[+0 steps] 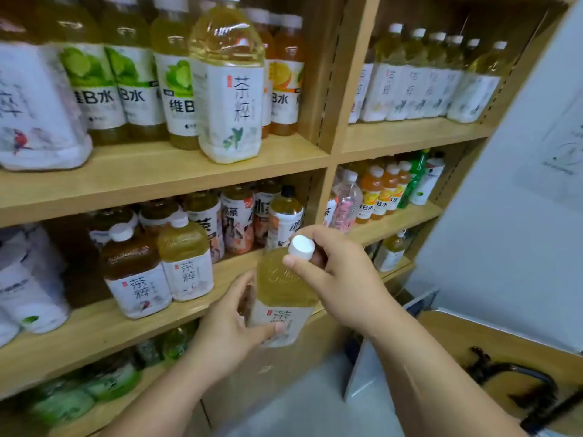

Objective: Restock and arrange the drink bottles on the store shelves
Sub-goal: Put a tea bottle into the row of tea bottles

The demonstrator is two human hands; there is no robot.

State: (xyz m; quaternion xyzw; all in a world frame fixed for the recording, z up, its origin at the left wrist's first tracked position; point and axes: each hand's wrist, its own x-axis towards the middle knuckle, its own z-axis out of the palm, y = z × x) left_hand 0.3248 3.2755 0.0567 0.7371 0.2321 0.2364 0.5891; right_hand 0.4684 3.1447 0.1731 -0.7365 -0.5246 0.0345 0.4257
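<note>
Both hands hold one pale tea bottle (285,291) before the middle shelf (104,323), right hand (337,272) gripping its cap, left hand (230,323) its label; we risk toppling neighbouring bottles (157,263).

Light wooden shelving unit (328,89), grey floor (303,402), pale wall (504,216) at right

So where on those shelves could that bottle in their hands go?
The middle shelf is bare in front, right of the pale tea bottle. The top shelf has bare board right of the big tea bottle. The shelf backs are crowded.
</note>
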